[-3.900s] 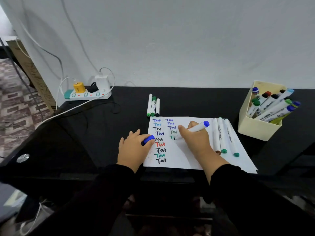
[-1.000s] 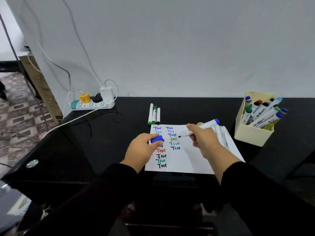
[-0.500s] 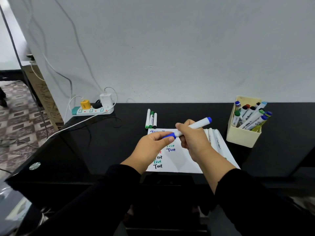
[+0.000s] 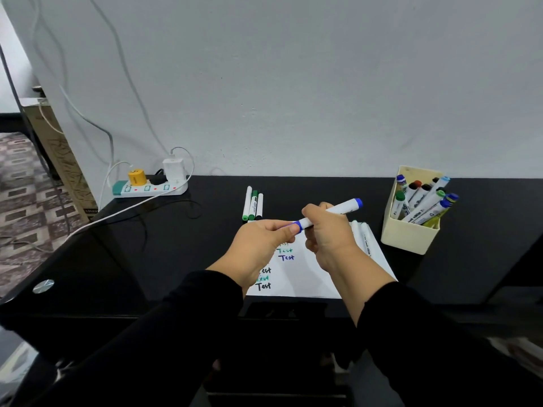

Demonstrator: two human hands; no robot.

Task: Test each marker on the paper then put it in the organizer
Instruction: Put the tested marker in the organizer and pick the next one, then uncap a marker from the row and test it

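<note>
Left hand: thumb and forefinger pinch the blue cap at the near end of the blue marker; the other fingers are curled under the palm. The cap sits on the marker's end, though how firmly it is seated cannot be told.

Right hand: fingers wrapped round the white barrel, gripping it near the middle. The marker is held in the air above the paper, tilted, its blue tail end pointing up and to the right toward the organizer.

Paper: a white sheet lying flat on the black desk under both hands. Several handwritten "Test" marks are legible in black, green and blue; others are hidden by the hands. Two or three white markers lie on its right edge, partly covered by the right hand (cap colours not visible).

Organizer: a cream open-topped box standing on the desk to the right of the paper, apart from it. It holds a leaning bundle of markers with blue, green, red and black caps.

Beyond the paper, three markers lie side by side, two with green ends and one with black. At the far left of the desk, against the wall, is a power strip with a white charger and a yellow plug in it, and a white cable trailing off the desk edge.
</note>
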